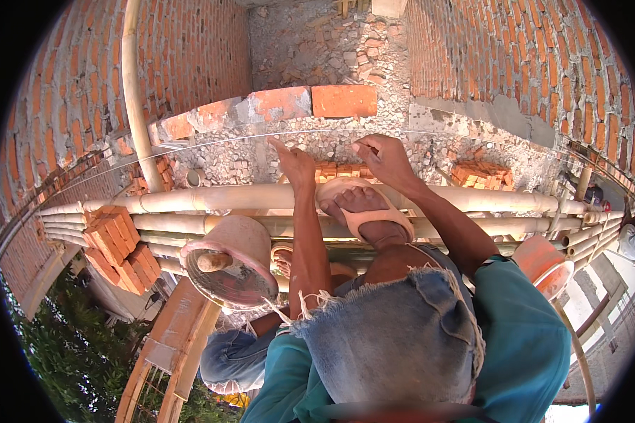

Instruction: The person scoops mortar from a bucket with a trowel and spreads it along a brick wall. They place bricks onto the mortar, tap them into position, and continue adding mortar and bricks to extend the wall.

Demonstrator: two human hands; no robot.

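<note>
A thin pale string (pixel 317 130) is stretched across on the wearer's side of the end brick (pixel 343 101), running past it to left and right. It is judged to be light, limp if slackened and easily plucked out of line; it would best be taken between thumb and fingertip. The brick itself is judged heavy for its size, stiff, rough rather than slippery, and liable to chip at its corners. It would best be gripped across its two long sides, since its left end is set against the mortar-smeared row (pixel 280 104).

The left hand (pixel 296 166) is held toward the wearer from the brick and to its left, with the forefinger stretched out and the others loosely bent; nothing is seen in its grasp. The right hand (pixel 388 161) is held to the brick's near right, its fingers curled toward the thumb; whether anything is pinched there cannot be told, nor whether the string is touched by either hand.

Farther toward the wearer from the brick, a sandalled foot (pixel 360 211) is planted by a bamboo pole (pixel 247 197). To the brick's near left, a bucket (pixel 255 236) is tilted, and beyond it a stack (pixel 113 240) is seen.
</note>
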